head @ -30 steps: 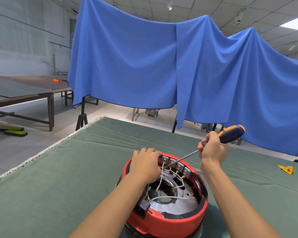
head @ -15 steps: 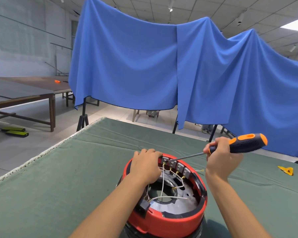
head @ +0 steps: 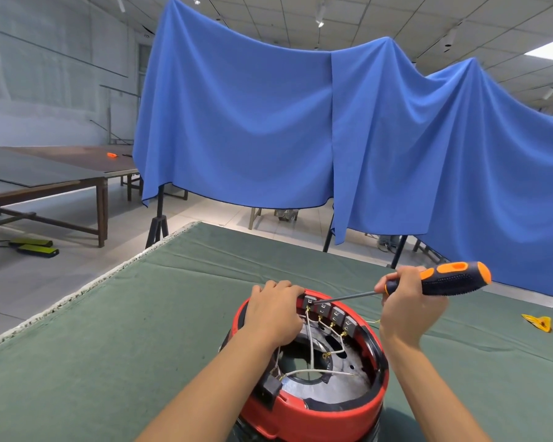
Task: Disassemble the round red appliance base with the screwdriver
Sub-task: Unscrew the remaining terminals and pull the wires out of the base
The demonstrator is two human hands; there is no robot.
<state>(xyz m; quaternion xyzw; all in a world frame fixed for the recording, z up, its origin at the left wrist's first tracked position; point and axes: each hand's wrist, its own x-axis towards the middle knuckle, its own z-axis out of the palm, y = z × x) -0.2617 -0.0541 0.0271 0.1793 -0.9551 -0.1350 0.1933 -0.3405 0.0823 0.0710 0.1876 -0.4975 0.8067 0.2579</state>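
Round red plastic appliance base (head: 310, 406): lower centre of frame, interior and white wires exposed. My left hand (head: 273, 311) grips its far rim; my right hand (head: 407, 303) clasps the orange-and-black-handled screwdriver (head: 441, 279), tip at the terminal blocks (head: 329, 311). Judged midway; terminals still attached.

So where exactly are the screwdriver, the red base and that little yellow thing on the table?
screwdriver (head: 450, 279): head view, on its black and orange handle.
red base (head: 316, 417): head view, on its near outer rim.
yellow thing (head: 538, 322): head view, on its middle.
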